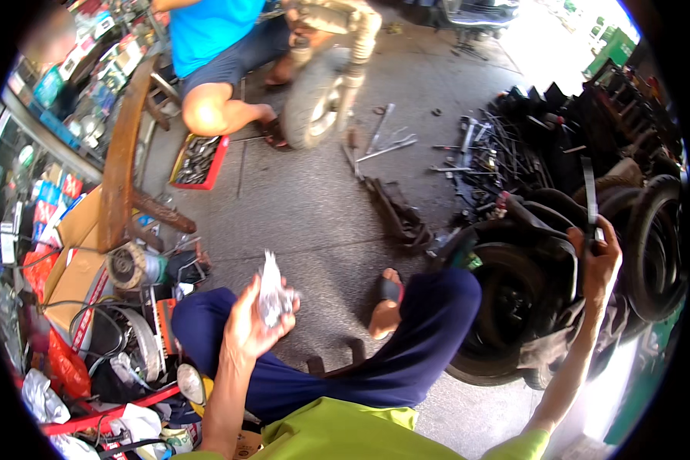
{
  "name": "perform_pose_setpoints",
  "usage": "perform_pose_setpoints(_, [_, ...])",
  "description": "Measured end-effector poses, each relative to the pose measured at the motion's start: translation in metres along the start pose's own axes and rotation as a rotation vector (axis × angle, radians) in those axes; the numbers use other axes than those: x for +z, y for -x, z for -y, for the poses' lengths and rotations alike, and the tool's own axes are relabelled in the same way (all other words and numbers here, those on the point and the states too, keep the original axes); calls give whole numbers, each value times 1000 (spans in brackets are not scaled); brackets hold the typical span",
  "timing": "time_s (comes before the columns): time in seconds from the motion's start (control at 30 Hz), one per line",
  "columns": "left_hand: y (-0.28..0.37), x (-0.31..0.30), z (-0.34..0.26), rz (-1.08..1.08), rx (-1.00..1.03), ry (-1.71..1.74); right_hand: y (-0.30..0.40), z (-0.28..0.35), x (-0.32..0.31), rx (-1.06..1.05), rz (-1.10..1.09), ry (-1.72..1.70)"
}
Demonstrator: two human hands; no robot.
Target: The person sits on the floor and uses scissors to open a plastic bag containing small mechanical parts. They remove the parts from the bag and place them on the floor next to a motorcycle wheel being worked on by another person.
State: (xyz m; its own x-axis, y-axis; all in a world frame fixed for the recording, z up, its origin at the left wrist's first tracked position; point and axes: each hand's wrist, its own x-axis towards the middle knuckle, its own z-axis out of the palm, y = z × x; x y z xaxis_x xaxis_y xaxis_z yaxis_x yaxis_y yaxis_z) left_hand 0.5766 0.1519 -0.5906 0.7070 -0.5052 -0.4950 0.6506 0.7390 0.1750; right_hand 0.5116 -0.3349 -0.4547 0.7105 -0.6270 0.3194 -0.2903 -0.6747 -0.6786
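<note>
My left hand (257, 322) holds a small clear plastic bag (271, 293) above my left knee. Its top end sticks up past my fingers, and what is inside cannot be made out. Out to the far right, my right hand (602, 261) is closed around a long tool with a flat metal blade (590, 187) pointing away from me. My fingers hide most of its dark handle, so its exact kind is unclear. Below and beside that hand are piled black tyres (509, 253).
A person in a blue shirt (213, 37) crouches by a scooter's front wheel (316, 100). A red-edged box of sockets (198, 161), spread wrenches (466, 149) and a dark rag (399, 215) lie on the floor. At left stand a wooden chair (118, 161) and an open cardboard box (80, 270).
</note>
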Motion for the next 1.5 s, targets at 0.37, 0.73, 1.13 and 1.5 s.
perform_pose_setpoints(0.37, [-34, 62, -108, 57, 324, -8, 138, 66, 324, -702, 924, 717])
perform_pose_setpoints(0.73, [8, 21, -133, -73, 616, 286, 217, 21, 503, -486, 1215, 372])
perform_pose_setpoints(1.13, [1, 24, -133, -234, 509, 107, 149, 166, 477, -396, 1221, -151])
perform_pose_setpoints(1.5, [-39, 61, -94, 298, 271, -60, 81, 270, 282, -604, 919, -464])
